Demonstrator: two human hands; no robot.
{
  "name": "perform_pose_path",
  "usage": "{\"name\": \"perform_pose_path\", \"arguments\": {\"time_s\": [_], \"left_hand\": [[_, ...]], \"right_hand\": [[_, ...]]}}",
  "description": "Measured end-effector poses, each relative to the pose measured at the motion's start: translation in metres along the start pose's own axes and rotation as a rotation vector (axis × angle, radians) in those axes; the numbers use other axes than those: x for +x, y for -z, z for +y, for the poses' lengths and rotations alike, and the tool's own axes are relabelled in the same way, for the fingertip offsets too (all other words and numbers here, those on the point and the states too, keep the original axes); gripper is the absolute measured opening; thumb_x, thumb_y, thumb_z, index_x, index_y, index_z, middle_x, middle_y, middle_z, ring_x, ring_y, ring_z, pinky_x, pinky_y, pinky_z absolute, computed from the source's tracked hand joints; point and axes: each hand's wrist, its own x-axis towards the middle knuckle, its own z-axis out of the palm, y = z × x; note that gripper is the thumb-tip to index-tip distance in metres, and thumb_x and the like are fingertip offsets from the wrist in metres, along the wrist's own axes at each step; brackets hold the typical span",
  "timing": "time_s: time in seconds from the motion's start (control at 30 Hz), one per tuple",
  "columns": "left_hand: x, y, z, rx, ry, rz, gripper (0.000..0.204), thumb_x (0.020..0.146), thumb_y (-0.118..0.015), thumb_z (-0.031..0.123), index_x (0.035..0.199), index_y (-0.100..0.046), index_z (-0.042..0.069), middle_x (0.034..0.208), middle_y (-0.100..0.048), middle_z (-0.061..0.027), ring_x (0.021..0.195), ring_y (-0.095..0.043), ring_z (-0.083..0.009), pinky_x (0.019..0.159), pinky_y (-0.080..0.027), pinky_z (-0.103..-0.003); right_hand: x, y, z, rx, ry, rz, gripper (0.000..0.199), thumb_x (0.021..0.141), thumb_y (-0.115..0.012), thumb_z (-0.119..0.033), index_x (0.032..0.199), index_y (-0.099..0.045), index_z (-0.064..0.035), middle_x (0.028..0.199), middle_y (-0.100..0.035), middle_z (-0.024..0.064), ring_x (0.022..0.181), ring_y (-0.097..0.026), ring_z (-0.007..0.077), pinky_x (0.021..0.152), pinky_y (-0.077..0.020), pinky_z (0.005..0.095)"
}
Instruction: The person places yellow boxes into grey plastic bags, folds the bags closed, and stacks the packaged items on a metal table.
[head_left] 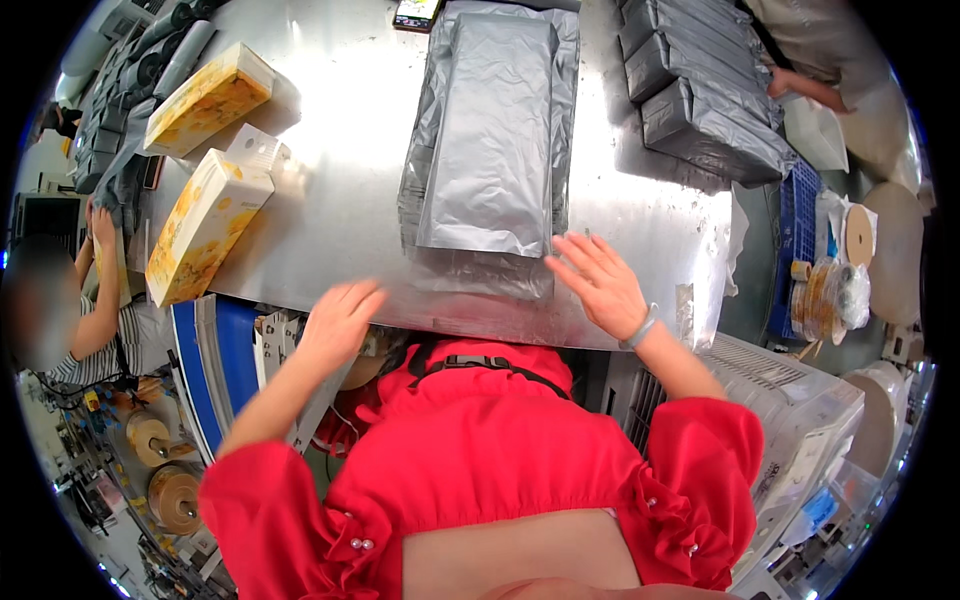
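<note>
A stack of flat silver-grey plastic mailing bags (490,130) lies on the metal table in front of me. My right hand (600,285) is beside the stack's near right corner, its fingers stretched out and holding nothing. Over the table's front edge, left of the stack, is my left hand (342,318). It is slightly blurred, with its fingers extended and nothing visible in them. Two white boxes with yellow flower print stand at the left: a nearer box (210,225) with a white flap raised, and a farther box (212,98).
Filled grey packages (710,130) stand in a row at the right, with another person's hand (785,82) by them. More grey packages and rolls (125,95) are at the far left, near a person in striped clothing (95,335). A phone (416,14) lies at the table's back.
</note>
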Motion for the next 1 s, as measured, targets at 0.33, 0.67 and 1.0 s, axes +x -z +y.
{"name": "perform_pose_path", "arguments": {"time_s": [0.33, 0.67, 1.0], "left_hand": [[0.121, -0.019, -0.043, -0.438, -0.137, 0.230, 0.008, 0.081, -0.057, 0.012, 0.081, -0.057, 0.004, 0.080, -0.059, -0.0075, 0.068, -0.057, -0.0223, 0.060, -0.044, -0.034], [0.186, -0.079, -0.046, -0.471, 0.467, 0.460, 0.019, 0.090, -0.052, 0.017, 0.096, -0.056, 0.000, 0.093, -0.053, -0.0174, 0.087, -0.055, -0.0359, 0.072, -0.044, -0.044], [0.237, -0.034, 0.042, -0.643, 0.081, 0.551, 0.049, 0.095, -0.034, 0.024, 0.135, -0.035, -0.004, 0.138, -0.035, -0.0233, 0.131, -0.024, -0.0429, 0.109, -0.018, -0.043]], "right_hand": [[0.036, -0.037, 0.027, 0.476, -0.424, 0.419, 0.014, 0.084, -0.055, -0.016, 0.078, -0.059, -0.0031, 0.080, -0.059, 0.0061, 0.063, -0.053, 0.0209, 0.058, -0.0407, 0.0324], [0.091, -0.087, 0.067, 0.468, -0.975, 0.201, 0.030, 0.090, -0.054, -0.027, 0.090, -0.058, 0.0026, 0.073, -0.060, 0.0176, 0.067, -0.061, 0.0268, 0.065, -0.0461, 0.0384], [0.079, -0.027, 0.097, 1.937, -0.721, 0.526, 0.081, 0.084, -0.062, -0.037, 0.142, -0.020, 0.0013, 0.143, -0.031, 0.0122, 0.130, -0.031, 0.0228, 0.107, -0.0274, 0.0369]]}}
